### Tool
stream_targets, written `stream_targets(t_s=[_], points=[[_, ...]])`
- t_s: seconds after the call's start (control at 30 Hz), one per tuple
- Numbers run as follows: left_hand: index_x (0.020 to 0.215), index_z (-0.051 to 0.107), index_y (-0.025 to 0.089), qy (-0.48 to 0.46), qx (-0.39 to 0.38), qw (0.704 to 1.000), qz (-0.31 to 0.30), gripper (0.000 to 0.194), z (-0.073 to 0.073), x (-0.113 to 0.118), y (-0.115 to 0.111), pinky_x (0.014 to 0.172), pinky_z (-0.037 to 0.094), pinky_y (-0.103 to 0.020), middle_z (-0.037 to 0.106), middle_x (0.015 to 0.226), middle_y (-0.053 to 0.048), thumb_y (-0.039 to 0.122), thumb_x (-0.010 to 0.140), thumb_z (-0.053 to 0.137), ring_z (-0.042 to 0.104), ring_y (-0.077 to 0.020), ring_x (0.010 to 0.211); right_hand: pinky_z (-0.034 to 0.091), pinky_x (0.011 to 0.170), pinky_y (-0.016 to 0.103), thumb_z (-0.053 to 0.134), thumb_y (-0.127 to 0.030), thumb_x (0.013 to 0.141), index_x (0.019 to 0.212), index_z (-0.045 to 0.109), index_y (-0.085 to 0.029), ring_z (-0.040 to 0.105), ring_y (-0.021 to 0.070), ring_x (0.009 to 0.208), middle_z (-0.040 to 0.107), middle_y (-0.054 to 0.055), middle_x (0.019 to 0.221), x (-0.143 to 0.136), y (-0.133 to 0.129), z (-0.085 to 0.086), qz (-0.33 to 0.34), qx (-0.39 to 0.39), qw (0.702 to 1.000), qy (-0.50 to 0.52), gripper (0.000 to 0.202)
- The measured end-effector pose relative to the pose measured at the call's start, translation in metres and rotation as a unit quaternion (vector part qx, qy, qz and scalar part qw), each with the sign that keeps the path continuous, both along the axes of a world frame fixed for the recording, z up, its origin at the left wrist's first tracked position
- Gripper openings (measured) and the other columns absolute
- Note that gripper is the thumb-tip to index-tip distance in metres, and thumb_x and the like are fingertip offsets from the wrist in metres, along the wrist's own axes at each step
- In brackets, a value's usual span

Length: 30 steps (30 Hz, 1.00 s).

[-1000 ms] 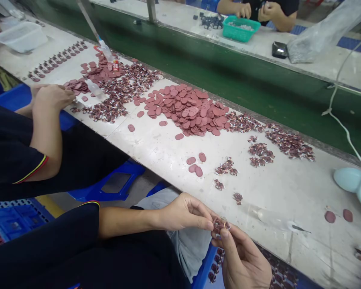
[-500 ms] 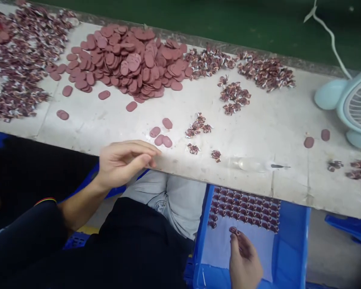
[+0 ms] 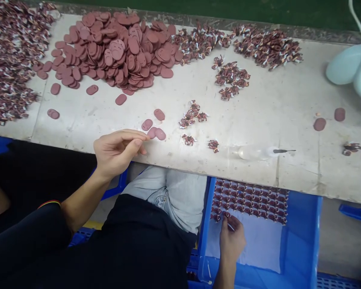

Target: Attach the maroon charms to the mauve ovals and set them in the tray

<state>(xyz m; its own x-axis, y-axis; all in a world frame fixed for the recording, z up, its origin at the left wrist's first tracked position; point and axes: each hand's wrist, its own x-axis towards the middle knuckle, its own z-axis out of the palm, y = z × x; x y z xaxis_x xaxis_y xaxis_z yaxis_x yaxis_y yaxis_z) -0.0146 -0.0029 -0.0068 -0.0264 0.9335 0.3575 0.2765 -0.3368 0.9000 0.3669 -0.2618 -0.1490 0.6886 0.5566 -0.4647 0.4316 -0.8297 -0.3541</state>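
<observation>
My left hand point(image 3: 117, 150) hovers at the front edge of the white table point(image 3: 267, 116), fingers loosely curled and holding nothing, just left of three loose maroon oval discs point(image 3: 155, 129). Below the table, my right hand point(image 3: 231, 239) reaches into a blue crate point(image 3: 301, 241). Its fingertips pinch a small maroon piece point(image 3: 227, 215) at the near end of the rows of finished pieces point(image 3: 252, 200), which lie on a white sheet point(image 3: 261, 245). A big heap of oval discs point(image 3: 117, 48) lies at the back left.
Small maroon figures lie in clusters point(image 3: 231, 78) and in heaps along the back point(image 3: 267, 46) and the left point(image 3: 9, 68). A clear dropper bottle point(image 3: 258, 152) lies near the front edge. A pale blue fan point(image 3: 355, 68) stands at the right. Another person's dark-clothed arm point(image 3: 18, 176) is at the left.
My view tipped down from the whole bench to the table edge. My hands parted: the right carried the small piece down into the crate to the rows, and the left stayed by the loose discs.
</observation>
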Motion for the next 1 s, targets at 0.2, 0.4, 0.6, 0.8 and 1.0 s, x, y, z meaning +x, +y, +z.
stream_targets(t_s=[0.2,0.4,0.6,0.8,1.0], points=[[0.096,0.083,0.029,-0.004,-0.005,1.0,0.014,0.009,0.002,0.003,0.001,0.046,0.05,-0.021,0.082,0.099,0.0,0.028,0.095,0.074,0.069,-0.0063,0.058,0.054,0.096,0.048,0.064,-0.064,0.087,0.118,0.065,-0.022,0.069,0.0216,0.1,0.073,0.004,0.107,0.002,0.0,-0.007,0.023,0.004,1.0,-0.001,0.052],[0.096,0.083,0.029,-0.011,-0.001,1.0,0.005,0.013,0.004,0.004,0.001,0.044,0.048,-0.023,0.082,0.1,0.0,0.023,0.096,0.071,0.069,-0.0068,0.059,0.054,0.096,0.048,0.062,-0.065,0.088,0.12,0.064,-0.021,0.069,0.0208,0.097,0.073,0.004,0.108,0.001,0.0,-0.005,0.03,0.001,1.0,0.007,0.054],[0.094,0.083,0.027,-0.025,-0.004,1.0,0.014,0.008,0.003,0.003,0.003,0.047,0.051,-0.022,0.081,0.097,0.0,0.026,0.094,0.075,0.068,-0.0069,0.058,0.055,0.093,0.045,0.065,-0.066,0.085,0.119,0.065,-0.021,0.07,0.0206,0.097,0.075,0.004,0.107,0.001,0.007,-0.004,0.017,-0.003,1.0,-0.001,0.056],[0.091,0.083,0.025,-0.017,-0.024,0.999,0.027,0.01,0.002,0.001,0.004,0.049,0.052,-0.021,0.082,0.094,-0.001,0.033,0.092,0.077,0.068,-0.0066,0.058,0.054,0.084,0.043,0.062,-0.071,0.084,0.11,0.066,-0.022,0.07,0.0217,0.085,0.073,0.003,0.096,-0.006,0.001,0.014,0.033,-0.033,0.999,-0.002,0.056],[0.095,0.083,0.027,-0.022,0.007,1.0,0.001,0.011,0.004,0.002,0.005,0.051,0.053,-0.022,0.082,0.098,0.0,0.025,0.096,0.073,0.068,-0.0061,0.058,0.049,0.071,0.038,0.062,-0.074,0.082,0.103,0.069,-0.022,0.068,0.0211,0.074,0.071,0.0,0.081,-0.019,-0.007,0.018,0.079,-0.068,0.994,0.022,0.056]])
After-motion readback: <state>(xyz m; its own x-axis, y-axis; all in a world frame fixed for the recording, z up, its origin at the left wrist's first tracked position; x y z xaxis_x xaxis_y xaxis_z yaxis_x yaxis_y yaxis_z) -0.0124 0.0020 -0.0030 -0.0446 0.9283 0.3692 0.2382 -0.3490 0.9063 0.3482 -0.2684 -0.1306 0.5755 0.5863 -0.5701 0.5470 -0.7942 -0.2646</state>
